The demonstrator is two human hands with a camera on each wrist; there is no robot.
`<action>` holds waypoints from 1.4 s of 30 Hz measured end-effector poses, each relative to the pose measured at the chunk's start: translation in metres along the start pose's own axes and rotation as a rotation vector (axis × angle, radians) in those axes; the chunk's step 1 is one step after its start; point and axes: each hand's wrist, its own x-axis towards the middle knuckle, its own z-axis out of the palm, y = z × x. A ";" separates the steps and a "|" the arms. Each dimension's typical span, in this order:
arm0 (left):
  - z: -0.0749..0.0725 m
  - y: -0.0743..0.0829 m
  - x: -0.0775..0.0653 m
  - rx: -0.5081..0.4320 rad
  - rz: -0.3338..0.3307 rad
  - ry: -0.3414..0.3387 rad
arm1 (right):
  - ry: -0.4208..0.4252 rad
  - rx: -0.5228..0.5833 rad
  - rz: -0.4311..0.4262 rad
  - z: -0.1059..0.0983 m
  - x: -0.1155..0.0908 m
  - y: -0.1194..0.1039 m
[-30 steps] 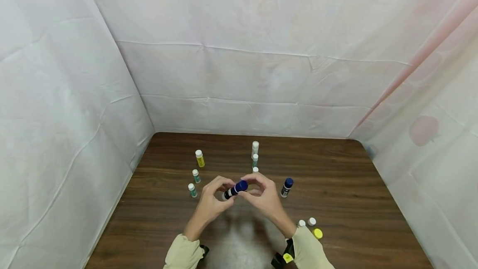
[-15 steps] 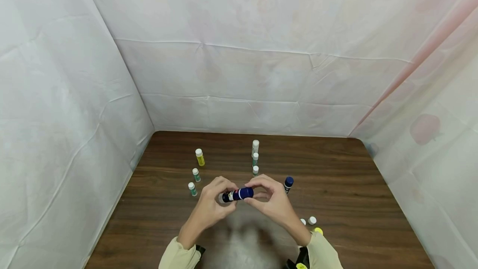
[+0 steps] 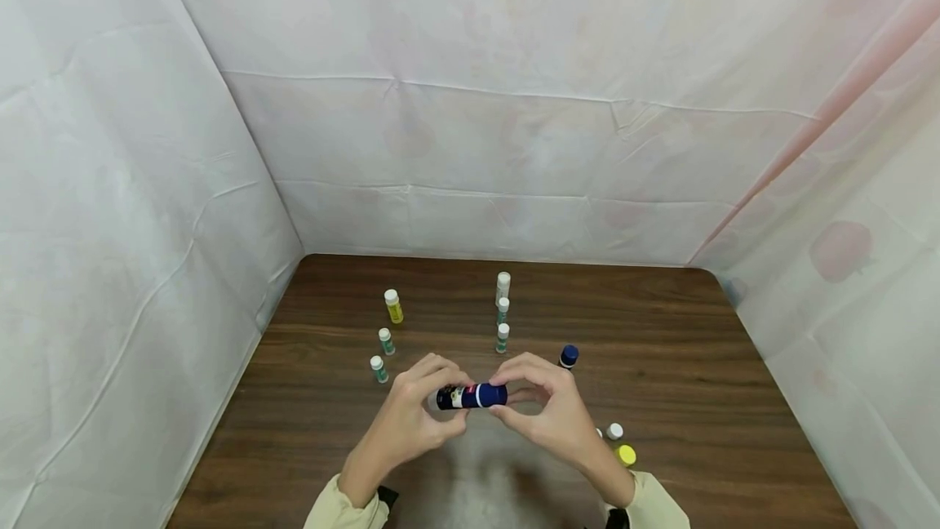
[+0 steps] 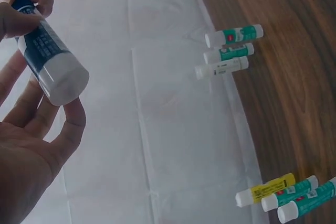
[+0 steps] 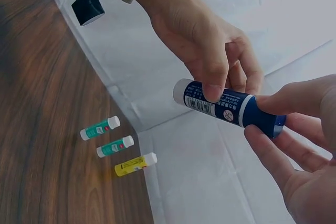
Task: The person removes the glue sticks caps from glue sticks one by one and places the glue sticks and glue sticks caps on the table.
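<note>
A dark blue glue stick [image 3: 470,396] lies level in the air above the table, between both hands. My left hand [image 3: 414,411] grips its labelled body near the whitish base [image 4: 65,80]. At the other end, my right hand [image 3: 547,411] pinches the blue cap [image 5: 262,117] between thumb and fingertip; the cap sits on the stick. Beyond the right hand stands another blue-capped glue stick [image 3: 569,357], its lower part hidden by that hand. Close to the right forearm lie a white cap [image 3: 614,431] and a yellow cap [image 3: 626,455], with another white one mostly hidden.
On the left stand a yellow glue stick [image 3: 393,306] and two green ones [image 3: 386,341]. A white glue stick [image 3: 503,289] and two more green ones [image 3: 503,338] form a row at centre. White cloth [image 3: 470,145] walls the wooden table [image 3: 698,398] at the back and sides.
The held glue stick has turned from slanted to nearly level and come slightly nearer. My right hand has moved a little right and nearer, still pinching the cap.
</note>
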 end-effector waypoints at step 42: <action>-0.009 0.000 -0.013 -0.085 -0.035 -0.072 | -0.050 -0.143 -0.150 -0.026 0.000 -0.041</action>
